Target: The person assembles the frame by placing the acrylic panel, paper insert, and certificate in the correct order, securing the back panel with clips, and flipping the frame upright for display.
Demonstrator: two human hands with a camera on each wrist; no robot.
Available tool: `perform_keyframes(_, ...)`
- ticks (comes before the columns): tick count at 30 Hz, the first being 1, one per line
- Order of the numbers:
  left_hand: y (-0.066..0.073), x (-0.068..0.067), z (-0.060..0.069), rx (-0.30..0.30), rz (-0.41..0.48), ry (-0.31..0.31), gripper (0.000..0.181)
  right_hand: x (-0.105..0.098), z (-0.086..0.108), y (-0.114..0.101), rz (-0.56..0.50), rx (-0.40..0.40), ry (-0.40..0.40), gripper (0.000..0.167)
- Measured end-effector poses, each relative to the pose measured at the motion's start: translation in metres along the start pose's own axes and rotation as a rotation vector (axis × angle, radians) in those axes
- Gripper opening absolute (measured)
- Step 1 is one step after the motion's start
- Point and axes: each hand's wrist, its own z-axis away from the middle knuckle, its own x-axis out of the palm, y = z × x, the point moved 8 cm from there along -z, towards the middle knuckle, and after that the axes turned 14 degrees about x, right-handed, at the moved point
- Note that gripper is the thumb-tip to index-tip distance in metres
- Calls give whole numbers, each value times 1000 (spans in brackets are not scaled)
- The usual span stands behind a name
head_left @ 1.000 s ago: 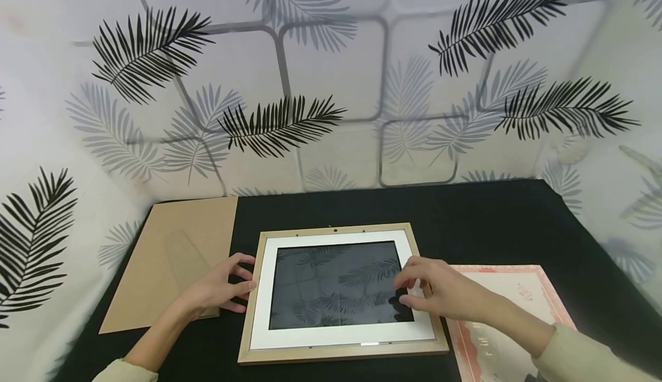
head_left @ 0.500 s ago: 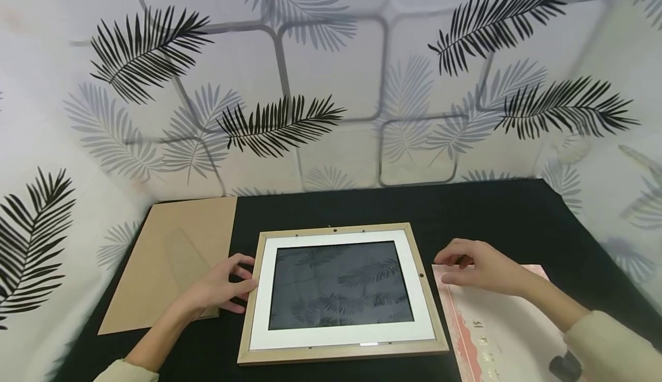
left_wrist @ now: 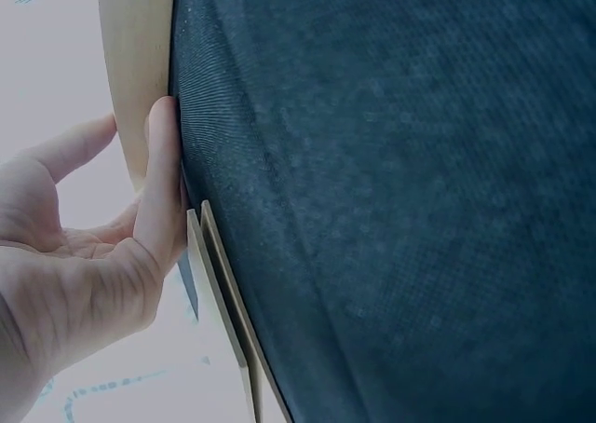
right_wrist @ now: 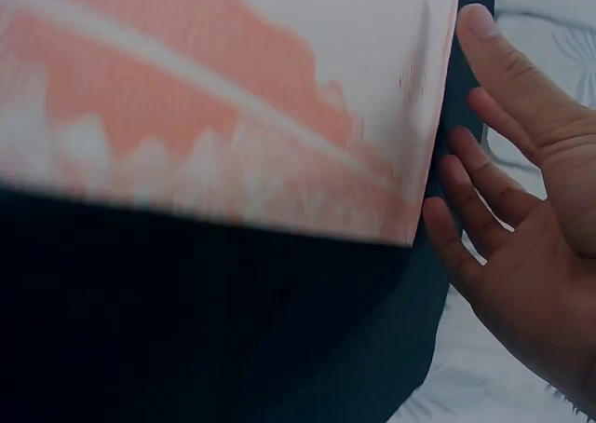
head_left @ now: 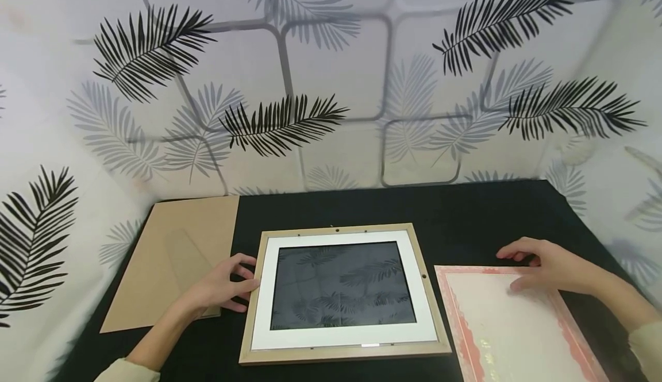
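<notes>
Pale fabric backdrop [head_left: 336, 72] printed with black and grey leaves stands behind your table, which is covered in black cloth [head_left: 465, 221]. On it, in front of you, lies the wooden picture frame [head_left: 331, 355], flat, its long sides running left to right. Within its rails you can see a white mat [head_left: 310, 338] around a dark, glossy panel [head_left: 341, 287] that mirrors the leaf pattern. Your left hand [head_left: 224, 285] is at the frame's left rail, its digits bent and touching the outer edge; you cannot tell from these views whether it grips the rail or only rests against it. Just to the right of the frame lies the pink-bordered sheet [head_left: 517, 319], its near part cut off by the bottom of the head view, with some shiny yellowish print [head_left: 486, 350] low on its left side. Your right hand [head_left: 555, 267] is at the far right corner of that sheet, fingers loosely bent and thumb spread away from them, holding nothing; whether a fingertip touches the paper is hard to tell. To your left, a brown board [head_left: 145, 273] lies on the cloth, partly behind your left forearm, with a faint, tapered shape [head_left: 186, 255] on its surface. Light sleeves [head_left: 126, 371] cover both your forearms at the picture's lower edges.
</notes>
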Motion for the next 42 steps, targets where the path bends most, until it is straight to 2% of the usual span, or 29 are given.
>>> perform_keyframes(7, 3, 0, 0, 4, -11, 6, 57, -13, 18, 28, 52, 70, 21, 60)
perform_keyframes(15, 3, 2, 0, -2, -10, 1, 57, -11, 19, 42, 78, 163, -16, 60)
perform_keyframes(23, -1, 1, 0, 11, -7, 3, 57, -10, 17, 36, 50, 82, -46, 53)
perform_keyframes(32, 0, 1, 1, 5, -7, 4, 58, -6, 14, 38, 43, 77, -80, 45)
perform_keyframes(42, -3, -1, 0, 10, -18, -1, 58, -5, 13, 38, 0, 25, -85, 45)
